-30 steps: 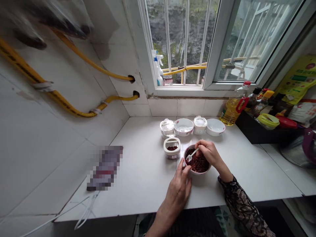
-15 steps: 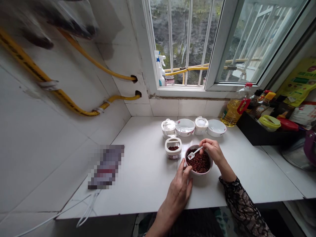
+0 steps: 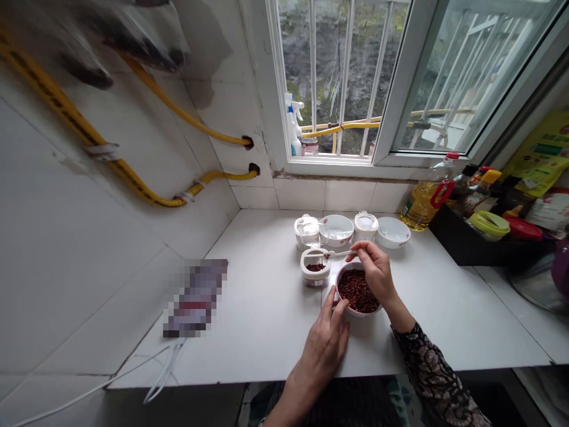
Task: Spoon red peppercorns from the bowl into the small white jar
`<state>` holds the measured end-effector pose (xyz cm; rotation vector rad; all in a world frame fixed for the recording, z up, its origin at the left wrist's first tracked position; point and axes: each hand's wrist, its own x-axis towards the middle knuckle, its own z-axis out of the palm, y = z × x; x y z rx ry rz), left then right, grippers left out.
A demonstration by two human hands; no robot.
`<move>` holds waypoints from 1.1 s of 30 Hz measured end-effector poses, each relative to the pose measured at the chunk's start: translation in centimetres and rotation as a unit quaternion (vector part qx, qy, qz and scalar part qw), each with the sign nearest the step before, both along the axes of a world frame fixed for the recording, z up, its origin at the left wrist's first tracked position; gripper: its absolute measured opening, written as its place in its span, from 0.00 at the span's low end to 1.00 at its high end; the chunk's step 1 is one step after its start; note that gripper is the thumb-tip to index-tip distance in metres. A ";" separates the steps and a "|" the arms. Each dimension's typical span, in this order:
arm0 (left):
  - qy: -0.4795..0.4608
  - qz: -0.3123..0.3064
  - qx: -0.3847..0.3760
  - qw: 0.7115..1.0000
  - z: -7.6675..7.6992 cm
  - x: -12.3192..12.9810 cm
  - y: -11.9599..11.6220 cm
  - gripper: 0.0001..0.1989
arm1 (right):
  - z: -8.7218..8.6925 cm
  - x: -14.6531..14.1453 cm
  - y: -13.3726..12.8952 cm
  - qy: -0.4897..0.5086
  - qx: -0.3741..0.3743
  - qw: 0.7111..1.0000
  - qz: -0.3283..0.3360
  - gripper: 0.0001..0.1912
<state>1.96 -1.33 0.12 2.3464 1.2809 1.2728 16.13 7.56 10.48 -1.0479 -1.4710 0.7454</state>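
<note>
A light white plastic spoon, thin and best pinched by its handle, sits narrowly between the right hand's fingers, its tip over a white-rimmed clear jar. The left hand's fingers spread against a round ceramic bowl of loose dark-red peppercorns, near the front edge of the white surface.

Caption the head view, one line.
Right hand holds a white spoon over an open jar; left hand steadies the bowl of red spice.

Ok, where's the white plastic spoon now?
In the head view, the white plastic spoon is pinched in the right hand, its scoop over the open white plastic jar, left of the white bowl of dark red spice.
</note>
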 end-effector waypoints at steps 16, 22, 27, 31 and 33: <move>0.012 0.002 0.005 1.000 0.2 0.0 -0.1 0.23 | -0.4 2.5 -0.5 -0.280 0.166 0.945 -0.033 0.11; 0.018 0.008 0.011 1.000 0.3 -0.2 -0.1 0.23 | -1.2 1.8 -0.5 -0.301 0.049 0.951 0.047 0.11; 0.023 0.005 0.006 1.000 0.2 -0.2 0.0 0.23 | -1.1 2.1 -0.3 -0.166 -0.107 0.979 0.056 0.09; 0.022 0.006 0.007 1.000 0.2 -0.2 0.0 0.23 | -0.9 2.8 0.0 -0.066 -0.169 0.982 0.043 0.09; 0.023 0.005 0.006 1.000 0.1 -0.2 0.0 0.23 | -0.8 3.0 0.1 -0.056 -0.164 0.985 0.022 0.10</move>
